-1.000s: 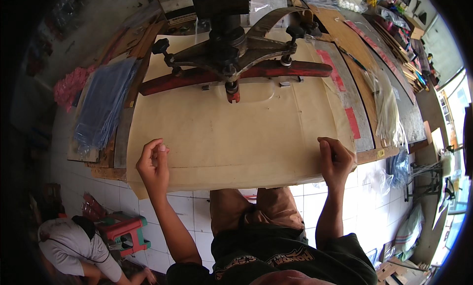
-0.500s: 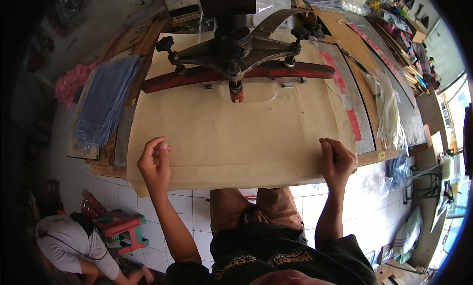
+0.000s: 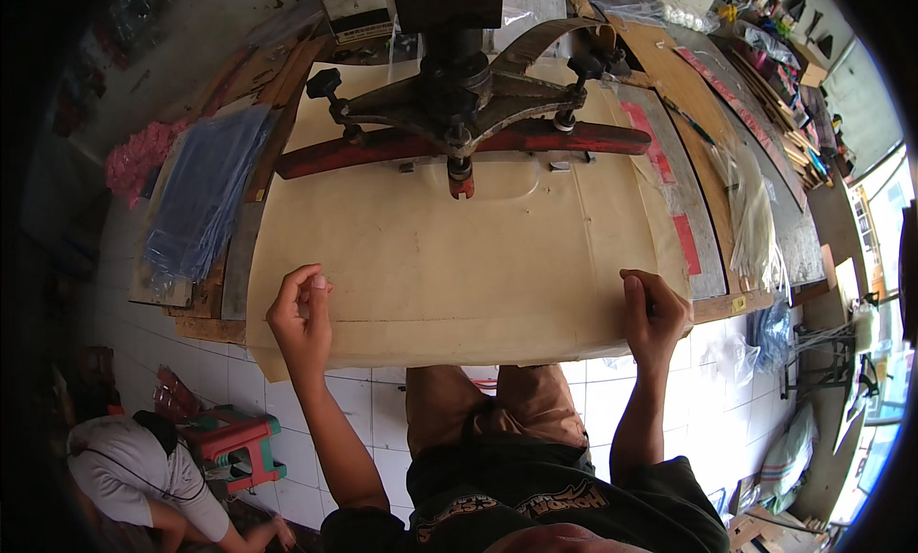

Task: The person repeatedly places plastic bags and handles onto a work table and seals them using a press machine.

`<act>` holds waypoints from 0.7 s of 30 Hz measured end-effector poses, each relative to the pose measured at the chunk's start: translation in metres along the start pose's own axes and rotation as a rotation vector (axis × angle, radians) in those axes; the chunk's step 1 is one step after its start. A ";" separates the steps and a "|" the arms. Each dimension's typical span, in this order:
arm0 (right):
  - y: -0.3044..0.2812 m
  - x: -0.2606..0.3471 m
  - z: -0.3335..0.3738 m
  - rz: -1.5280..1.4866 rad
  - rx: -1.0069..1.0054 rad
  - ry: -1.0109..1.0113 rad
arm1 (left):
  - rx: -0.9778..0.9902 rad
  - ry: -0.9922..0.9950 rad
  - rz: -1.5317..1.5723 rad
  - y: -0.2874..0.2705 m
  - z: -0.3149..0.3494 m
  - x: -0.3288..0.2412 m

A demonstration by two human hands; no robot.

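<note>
My left hand (image 3: 303,322) is over the front left of a tan sheet (image 3: 459,257) covering the work surface. Its fingers are curled in, with the thumb pressed toward them. At the front right of the sheet, my right hand (image 3: 656,316) is closed in a similar pinch. Whatever lies between the fingers of either hand is too thin or too hidden to make out. Beyond my hands, a dark metal press head (image 3: 457,99) with black knobs hangs above the sheet. Under it runs a long red bar (image 3: 335,153). Small metal pieces (image 3: 559,167) sit just in front of that bar.
Blue-tinted plastic sheets (image 3: 206,199) lie stacked at left, near a pink bundle (image 3: 142,161). Pale strips (image 3: 754,204) hang over the right side of the bench. Down left, a co-worker (image 3: 143,467) bends beside a red and green stool (image 3: 244,441).
</note>
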State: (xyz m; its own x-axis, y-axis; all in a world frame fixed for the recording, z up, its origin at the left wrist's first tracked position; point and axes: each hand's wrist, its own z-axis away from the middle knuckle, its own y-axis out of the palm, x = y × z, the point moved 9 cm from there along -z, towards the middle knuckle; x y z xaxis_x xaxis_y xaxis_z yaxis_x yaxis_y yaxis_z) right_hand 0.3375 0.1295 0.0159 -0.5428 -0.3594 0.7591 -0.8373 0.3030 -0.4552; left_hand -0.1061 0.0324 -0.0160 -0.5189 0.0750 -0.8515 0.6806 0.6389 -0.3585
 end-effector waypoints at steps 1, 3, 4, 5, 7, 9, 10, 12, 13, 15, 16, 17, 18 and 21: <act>0.000 0.000 0.000 -0.001 0.002 0.000 | -0.002 -0.007 0.005 0.000 0.000 0.001; 0.001 0.000 0.000 0.003 0.004 -0.002 | -0.001 -0.008 0.000 0.000 0.000 0.003; 0.001 0.001 0.000 0.005 0.003 -0.003 | -0.001 -0.008 -0.001 0.000 0.000 0.003; 0.001 0.000 0.000 0.005 0.004 -0.001 | -0.001 -0.007 -0.001 0.000 0.000 0.003; 0.001 0.000 0.000 0.004 0.005 0.005 | 0.001 -0.005 0.000 0.000 0.000 0.003; 0.000 0.000 0.000 0.005 -0.002 -0.010 | 0.002 -0.012 -0.002 0.001 -0.001 0.002; 0.000 0.000 0.000 0.005 -0.005 -0.018 | 0.003 -0.015 -0.004 0.000 0.000 0.002; 0.001 0.000 0.000 0.009 0.000 -0.013 | 0.001 -0.013 -0.005 0.000 0.000 0.002; 0.001 0.000 0.000 0.010 0.002 -0.010 | -0.001 -0.011 -0.005 0.000 0.000 0.002; 0.001 0.000 0.000 0.008 0.006 -0.001 | -0.024 0.019 -0.013 -0.001 -0.001 -0.001; 0.001 0.000 0.000 0.008 0.007 0.004 | -0.035 0.034 -0.016 -0.002 -0.001 -0.002; 0.001 -0.001 0.000 0.007 0.005 0.000 | -0.035 0.037 -0.013 -0.001 -0.001 -0.002; 0.001 -0.001 0.000 0.006 0.003 -0.003 | -0.035 0.040 -0.010 -0.001 -0.001 -0.003; 0.001 -0.002 0.000 0.002 0.007 0.001 | -0.015 0.017 0.006 -0.001 0.000 0.000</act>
State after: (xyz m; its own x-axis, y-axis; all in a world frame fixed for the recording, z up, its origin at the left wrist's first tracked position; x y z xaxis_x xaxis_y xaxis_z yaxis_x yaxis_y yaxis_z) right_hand 0.3374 0.1301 0.0139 -0.5446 -0.3574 0.7588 -0.8365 0.2975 -0.4603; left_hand -0.1068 0.0323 -0.0155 -0.5239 0.0921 -0.8468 0.6762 0.6496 -0.3476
